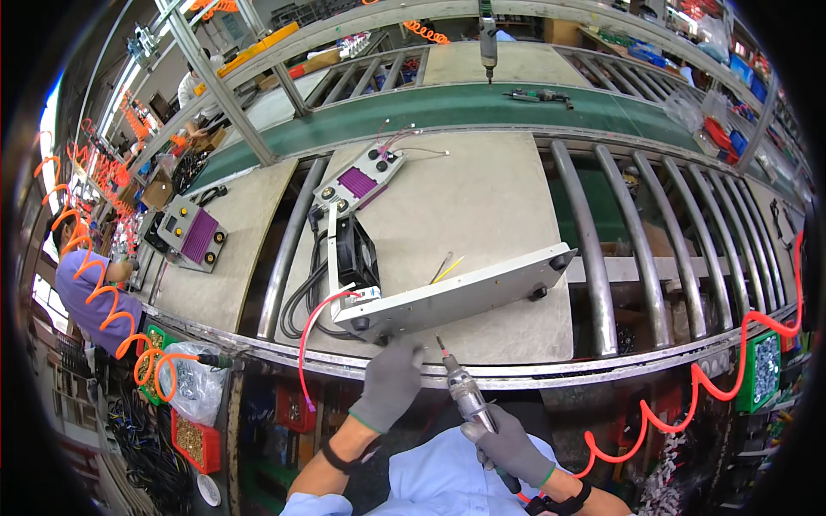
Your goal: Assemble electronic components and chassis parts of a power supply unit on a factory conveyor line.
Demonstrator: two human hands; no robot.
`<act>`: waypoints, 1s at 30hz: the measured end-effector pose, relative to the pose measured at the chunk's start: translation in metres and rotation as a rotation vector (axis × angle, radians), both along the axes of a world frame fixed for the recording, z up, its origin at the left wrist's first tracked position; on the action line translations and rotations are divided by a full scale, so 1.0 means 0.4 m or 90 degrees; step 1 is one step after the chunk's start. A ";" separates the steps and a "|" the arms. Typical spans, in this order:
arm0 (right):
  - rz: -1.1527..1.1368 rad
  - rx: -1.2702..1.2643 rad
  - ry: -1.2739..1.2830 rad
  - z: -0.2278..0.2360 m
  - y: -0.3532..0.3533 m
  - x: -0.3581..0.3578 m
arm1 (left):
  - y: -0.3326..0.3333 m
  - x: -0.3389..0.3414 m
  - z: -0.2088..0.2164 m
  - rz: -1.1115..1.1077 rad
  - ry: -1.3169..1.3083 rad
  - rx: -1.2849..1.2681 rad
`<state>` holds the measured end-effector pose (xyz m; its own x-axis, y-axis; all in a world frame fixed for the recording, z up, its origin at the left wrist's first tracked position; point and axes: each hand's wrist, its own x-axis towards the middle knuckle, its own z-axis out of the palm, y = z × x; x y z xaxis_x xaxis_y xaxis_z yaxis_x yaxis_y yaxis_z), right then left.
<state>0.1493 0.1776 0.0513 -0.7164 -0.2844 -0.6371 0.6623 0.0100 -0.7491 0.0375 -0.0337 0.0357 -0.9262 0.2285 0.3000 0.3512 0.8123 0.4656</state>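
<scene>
My right hand (pixel 512 447), in a grey glove, is wrapped around a silver pneumatic screwdriver (pixel 467 397). Its bit points up toward the underside of a grey metal chassis (pixel 456 297) tipped on its side. My left hand (pixel 387 387), also gloved, is at the chassis's near left corner, beside a black rubber foot; its fingers are pressed together, and anything in them is too small to make out. Attached to the chassis are a black fan (pixel 354 249) and a grey front panel with a purple label (pixel 357 183). A red cable (pixel 305 353) hangs over the table edge.
A grey board (pixel 508 206) carries the chassis, with metal rollers (pixel 594 249) on its right. Another purple-labelled unit (pixel 196 232) sits at left, near another person (pixel 95 288). A screwdriver (pixel 489 47) hangs above the green belt (pixel 430 99). Screw bins (pixel 196 441) and a coiled red hose (pixel 641 426) flank me.
</scene>
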 end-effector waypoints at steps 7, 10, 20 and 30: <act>0.012 0.002 -0.003 0.003 -0.037 -0.027 | -0.030 -0.013 0.306 -0.048 -0.275 0.380; -0.006 0.008 0.027 0.006 -0.042 -0.028 | -0.013 -0.085 0.389 -0.064 -0.328 0.351; -0.014 -0.002 0.013 -0.015 -0.053 -0.027 | 0.045 -0.334 0.365 0.016 -0.458 0.210; -0.041 -0.039 0.015 -0.023 -0.071 -0.024 | 0.063 -0.500 0.119 -0.192 -0.511 -0.465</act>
